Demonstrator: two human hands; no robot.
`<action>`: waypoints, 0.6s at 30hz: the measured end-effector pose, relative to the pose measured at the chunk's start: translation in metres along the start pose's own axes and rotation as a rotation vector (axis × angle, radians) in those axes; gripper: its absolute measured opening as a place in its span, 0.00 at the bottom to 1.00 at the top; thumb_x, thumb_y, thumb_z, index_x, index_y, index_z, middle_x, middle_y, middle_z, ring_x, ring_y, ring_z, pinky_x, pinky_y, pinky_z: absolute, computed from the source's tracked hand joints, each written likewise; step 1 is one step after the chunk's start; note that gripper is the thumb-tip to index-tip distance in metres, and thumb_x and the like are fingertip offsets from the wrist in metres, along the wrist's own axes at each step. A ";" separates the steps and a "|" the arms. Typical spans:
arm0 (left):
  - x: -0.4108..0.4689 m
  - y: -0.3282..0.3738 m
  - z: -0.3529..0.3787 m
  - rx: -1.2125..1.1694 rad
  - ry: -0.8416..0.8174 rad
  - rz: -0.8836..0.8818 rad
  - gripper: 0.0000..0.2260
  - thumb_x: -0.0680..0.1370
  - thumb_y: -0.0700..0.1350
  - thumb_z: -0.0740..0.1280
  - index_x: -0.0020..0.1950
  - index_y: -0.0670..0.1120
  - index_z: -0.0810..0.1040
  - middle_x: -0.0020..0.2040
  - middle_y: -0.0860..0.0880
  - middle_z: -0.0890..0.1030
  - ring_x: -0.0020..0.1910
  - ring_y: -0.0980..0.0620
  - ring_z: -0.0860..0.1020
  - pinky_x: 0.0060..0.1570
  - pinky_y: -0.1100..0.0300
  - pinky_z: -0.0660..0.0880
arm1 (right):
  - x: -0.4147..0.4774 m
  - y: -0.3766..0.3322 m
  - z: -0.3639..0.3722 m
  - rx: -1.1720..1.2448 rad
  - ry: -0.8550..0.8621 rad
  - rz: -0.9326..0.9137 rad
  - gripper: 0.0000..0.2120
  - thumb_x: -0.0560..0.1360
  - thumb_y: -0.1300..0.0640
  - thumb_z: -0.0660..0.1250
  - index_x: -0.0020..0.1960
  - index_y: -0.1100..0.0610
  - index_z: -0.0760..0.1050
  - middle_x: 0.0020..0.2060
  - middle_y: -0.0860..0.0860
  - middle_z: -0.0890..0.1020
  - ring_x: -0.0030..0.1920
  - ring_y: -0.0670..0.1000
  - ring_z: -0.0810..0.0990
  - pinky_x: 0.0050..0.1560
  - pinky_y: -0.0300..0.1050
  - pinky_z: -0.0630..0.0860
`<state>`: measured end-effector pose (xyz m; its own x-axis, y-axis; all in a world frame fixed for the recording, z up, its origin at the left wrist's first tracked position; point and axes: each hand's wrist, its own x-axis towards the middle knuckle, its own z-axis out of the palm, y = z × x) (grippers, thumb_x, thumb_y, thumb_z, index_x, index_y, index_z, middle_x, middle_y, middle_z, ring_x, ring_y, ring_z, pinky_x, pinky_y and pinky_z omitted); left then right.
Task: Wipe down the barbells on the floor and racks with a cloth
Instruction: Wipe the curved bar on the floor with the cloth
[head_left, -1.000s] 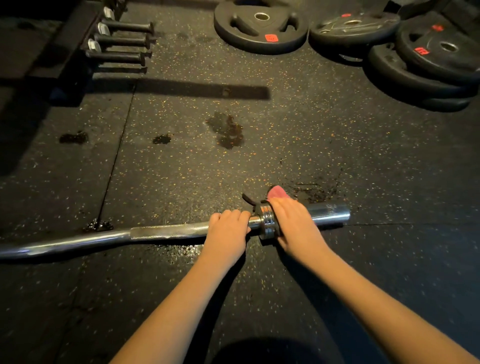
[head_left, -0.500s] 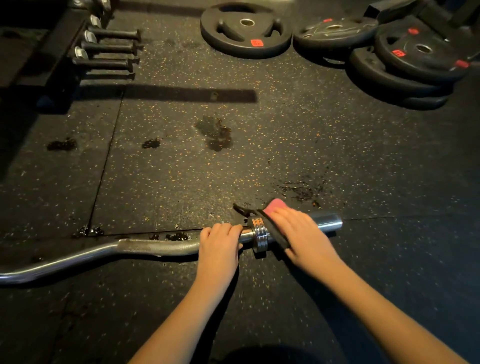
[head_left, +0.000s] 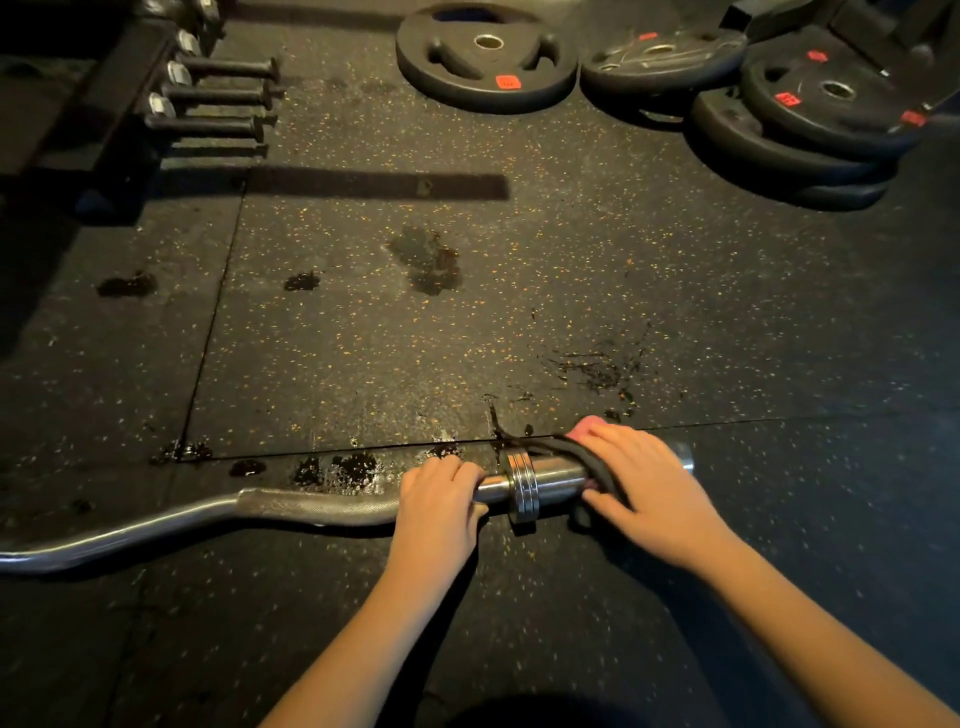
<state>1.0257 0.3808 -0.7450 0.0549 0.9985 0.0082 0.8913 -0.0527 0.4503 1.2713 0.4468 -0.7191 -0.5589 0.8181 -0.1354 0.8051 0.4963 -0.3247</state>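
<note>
A chrome curl barbell (head_left: 291, 506) lies on the black rubber floor, its wavy shaft running off the left edge. My left hand (head_left: 441, 496) grips the shaft just left of the ribbed collar (head_left: 521, 486). My right hand (head_left: 647, 483) wraps a dark cloth with a pink side (head_left: 589, 434) round the bar's sleeve (head_left: 558, 478) to the right of the collar. The sleeve's end (head_left: 684, 457) sticks out past my fingers.
Several black weight plates (head_left: 485, 57) with red labels lie and lean at the back and back right (head_left: 826, 98). A rack with horizontal pegs (head_left: 218, 93) stands at the back left. Wet patches (head_left: 428, 257) mark the floor beyond the bar.
My right hand with the cloth has slid right along the sleeve, away from the collar, baring more chrome. The left hand keeps its grip on the shaft.
</note>
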 end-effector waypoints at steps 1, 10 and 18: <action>-0.002 0.000 0.000 -0.001 0.000 0.007 0.18 0.61 0.42 0.81 0.46 0.48 0.78 0.42 0.53 0.77 0.42 0.49 0.77 0.45 0.56 0.69 | -0.004 0.010 -0.001 -0.028 0.038 0.063 0.30 0.74 0.37 0.54 0.73 0.49 0.65 0.69 0.44 0.69 0.70 0.46 0.66 0.72 0.46 0.59; 0.001 -0.004 0.001 0.240 -0.032 0.107 0.16 0.66 0.56 0.76 0.47 0.50 0.78 0.44 0.54 0.76 0.44 0.52 0.76 0.45 0.56 0.73 | -0.005 -0.027 0.021 -0.004 0.059 0.040 0.26 0.77 0.43 0.53 0.73 0.50 0.65 0.70 0.47 0.68 0.70 0.49 0.65 0.72 0.49 0.60; 0.029 -0.015 -0.015 0.261 -0.182 0.218 0.18 0.77 0.59 0.60 0.55 0.47 0.77 0.52 0.50 0.74 0.54 0.49 0.73 0.53 0.54 0.68 | 0.013 -0.001 0.010 0.014 0.289 0.397 0.17 0.77 0.51 0.54 0.56 0.54 0.78 0.49 0.47 0.78 0.54 0.51 0.75 0.58 0.46 0.69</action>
<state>1.0071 0.4111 -0.7386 0.3134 0.9453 -0.0903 0.9334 -0.2891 0.2128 1.2612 0.4542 -0.7303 -0.1303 0.9914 0.0135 0.9410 0.1279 -0.3133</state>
